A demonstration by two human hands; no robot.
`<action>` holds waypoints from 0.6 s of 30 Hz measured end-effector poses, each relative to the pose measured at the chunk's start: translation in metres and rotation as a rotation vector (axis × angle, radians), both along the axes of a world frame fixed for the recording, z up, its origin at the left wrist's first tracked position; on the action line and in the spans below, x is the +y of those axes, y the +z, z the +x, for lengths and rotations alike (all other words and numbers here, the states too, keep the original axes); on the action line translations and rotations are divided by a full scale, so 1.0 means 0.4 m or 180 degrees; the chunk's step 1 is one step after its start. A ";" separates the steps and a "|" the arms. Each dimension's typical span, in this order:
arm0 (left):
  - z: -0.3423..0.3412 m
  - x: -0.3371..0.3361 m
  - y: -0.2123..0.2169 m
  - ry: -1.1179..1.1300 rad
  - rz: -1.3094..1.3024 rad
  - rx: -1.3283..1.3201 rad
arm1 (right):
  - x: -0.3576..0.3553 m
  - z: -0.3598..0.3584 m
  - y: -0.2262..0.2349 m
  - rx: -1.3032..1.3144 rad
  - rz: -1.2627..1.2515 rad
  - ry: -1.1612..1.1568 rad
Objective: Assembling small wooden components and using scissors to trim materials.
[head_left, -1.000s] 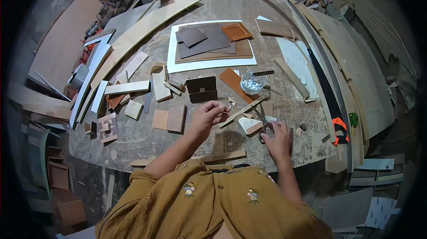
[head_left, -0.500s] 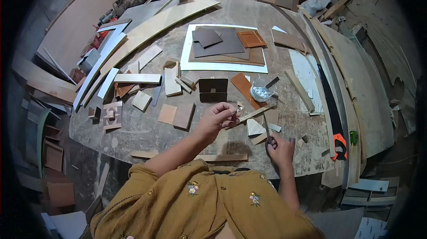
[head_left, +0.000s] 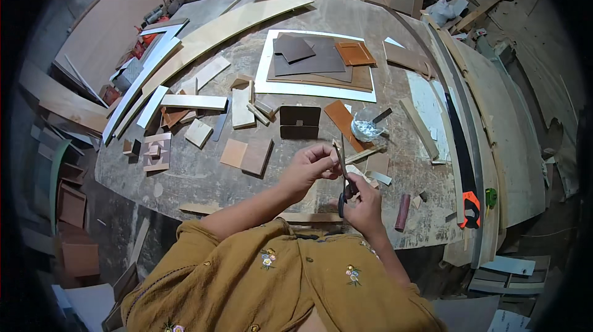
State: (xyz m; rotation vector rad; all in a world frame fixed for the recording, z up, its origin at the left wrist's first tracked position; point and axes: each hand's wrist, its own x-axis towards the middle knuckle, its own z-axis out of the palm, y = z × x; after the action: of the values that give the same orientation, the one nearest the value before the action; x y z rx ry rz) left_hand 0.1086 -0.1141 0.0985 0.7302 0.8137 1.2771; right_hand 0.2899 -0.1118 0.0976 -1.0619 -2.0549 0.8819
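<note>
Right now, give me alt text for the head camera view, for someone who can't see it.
Seen from above, a person's right hand works dark-handled scissors on a small piece pinched in the left hand. They lean over a round workbench littered with wood offcuts, a dark brown slotted panel and stacked brown sheets on a white board.

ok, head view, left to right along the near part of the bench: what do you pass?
Small stepped wood block → tan square sheet → left hand → scissors in the right hand → dark red cylinder → orange-handled saw.
</note>
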 end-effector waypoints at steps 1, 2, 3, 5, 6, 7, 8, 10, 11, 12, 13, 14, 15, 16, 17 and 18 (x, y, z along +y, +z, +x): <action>-0.002 0.000 0.002 -0.0042 0.0055 -0.0041 | 0.003 -0.001 -0.002 -0.0002 -0.0030 -0.0010; -0.001 0.000 -0.002 -0.0023 0.0079 -0.0035 | 0.004 -0.003 -0.004 -0.0001 0.0049 -0.0005; -0.003 -0.001 -0.002 -0.0036 0.0112 -0.0036 | 0.006 -0.005 -0.008 0.0001 0.0128 -0.0002; -0.003 -0.002 -0.004 -0.0021 0.0091 -0.0012 | 0.009 -0.007 -0.026 0.0043 0.0320 -0.0008; -0.002 -0.003 -0.004 -0.0023 0.0086 -0.0016 | 0.009 -0.006 -0.028 0.0045 0.0355 0.0006; -0.001 -0.003 -0.005 0.0003 0.0095 -0.0004 | 0.010 -0.006 -0.028 0.0046 0.0390 0.0023; 0.000 -0.004 -0.005 0.0029 0.0104 0.0009 | 0.009 -0.008 -0.018 0.0039 0.0408 0.0029; -0.001 -0.003 -0.005 -0.0009 0.0087 0.0052 | 0.009 -0.006 -0.023 0.0079 0.0407 0.0037; 0.000 -0.003 -0.002 -0.0045 0.0113 0.0043 | 0.009 -0.004 -0.027 0.0125 0.0411 0.0045; 0.001 -0.003 -0.001 -0.0082 0.0139 0.0035 | 0.010 -0.001 -0.033 0.0152 0.0399 0.0071; -0.002 -0.002 -0.003 -0.0121 0.0187 0.0017 | 0.007 -0.003 -0.023 0.0111 0.0297 0.0078; -0.002 -0.003 -0.003 -0.0123 0.0159 0.0006 | 0.004 -0.006 -0.010 0.0070 0.0196 0.0084; -0.001 -0.004 -0.001 -0.0124 0.0132 -0.0004 | 0.002 -0.009 -0.009 0.0045 0.0212 0.0067; -0.004 -0.003 -0.004 -0.0193 0.0185 -0.0045 | 0.001 -0.007 -0.012 0.0070 0.0185 0.0076; -0.004 -0.003 -0.005 -0.0207 0.0204 -0.0045 | 0.000 -0.006 -0.014 0.0095 0.0157 0.0086; -0.003 -0.003 -0.003 -0.0220 0.0223 -0.0045 | -0.001 -0.005 -0.013 0.0138 0.0108 0.0099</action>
State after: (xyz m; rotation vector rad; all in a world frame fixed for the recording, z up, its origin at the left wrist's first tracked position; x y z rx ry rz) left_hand 0.1073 -0.1153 0.0971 0.7979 0.7292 1.2522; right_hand 0.2878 -0.1122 0.0922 -0.9867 -2.0481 0.8751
